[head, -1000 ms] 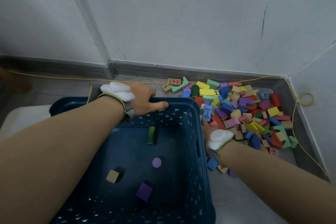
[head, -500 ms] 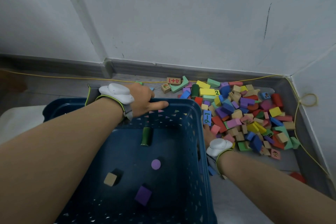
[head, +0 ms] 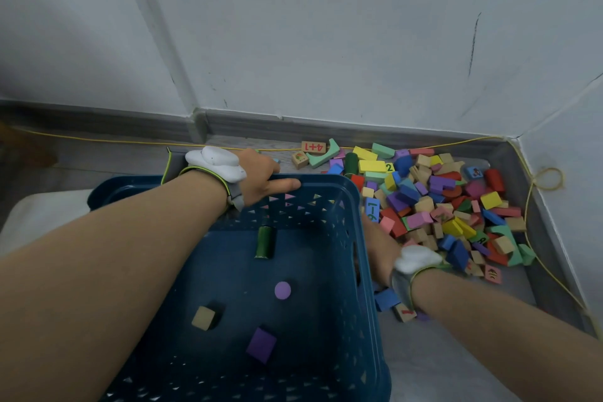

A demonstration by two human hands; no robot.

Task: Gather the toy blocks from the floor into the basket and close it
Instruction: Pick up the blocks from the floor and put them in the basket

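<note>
I am steadying the dark blue perforated plastic basket [head: 342, 320] with my left hand [head: 261, 178], whose fingers are curling over the far rim while the index finger is lying straight along its top edge. My right hand [head: 378, 245] is reaching down between the basket's right wall and the heap of coloured wooden toy blocks [head: 434, 202] on the grey floor [head: 456, 365]; its fingers are tucked out of sight behind the wall, so I cannot tell whether they are spread or already curling round a block. Inside the basket only a few pieces are lying: a green cylinder [head: 265, 242], a purple disc [head: 282, 290], a plain wooden cube [head: 204, 317] and a purple cube [head: 261, 345], so I judge nearly all the work is still ahead. The risk I am seeing is a scoop scattering blocks toward the corner or under the basket, since the pile is pressing right against its wall; a blue block [head: 386, 299] and a numbered wooden one [head: 404, 313] are already lying half beneath my right wrist. A thin yellow cord [head: 541, 254] is running along the skirting and could snag a sweeping hand. The basket's near edge is cut off by the frame, and I am seeing no lid clearly.
</note>
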